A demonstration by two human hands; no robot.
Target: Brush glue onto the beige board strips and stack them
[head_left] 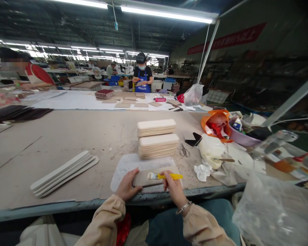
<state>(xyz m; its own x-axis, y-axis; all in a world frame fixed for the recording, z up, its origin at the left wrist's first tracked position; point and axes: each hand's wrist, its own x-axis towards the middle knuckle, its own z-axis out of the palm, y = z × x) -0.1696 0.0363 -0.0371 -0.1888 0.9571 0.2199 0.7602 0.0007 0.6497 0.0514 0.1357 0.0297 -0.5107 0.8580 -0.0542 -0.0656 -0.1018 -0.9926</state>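
Note:
My right hand (174, 187) grips a paintbrush (173, 176) by its yellow handle. The brush's pale, smeared bristles rest over a grey-brown rounded board (143, 178). This board lies at the table's front edge, seemingly on a few like it, on a white sheet (120, 165). My left hand (129, 184) clasps the left end of the board, thumb along the near side and fingers at the far corner. Just behind the sheet stand two stacks of cream rounded boards, a nearer stack (158, 146) and a farther stack (156, 127).
Fanned long strips (64, 174) lie on the left. To the right are scissors (184, 151), crumpled tissue (202, 172), a whitish bag (212, 150) with a flat stick on it, an orange bag (215, 124) and a lilac basin (243, 139). A co-worker (143, 77) stands across the tables.

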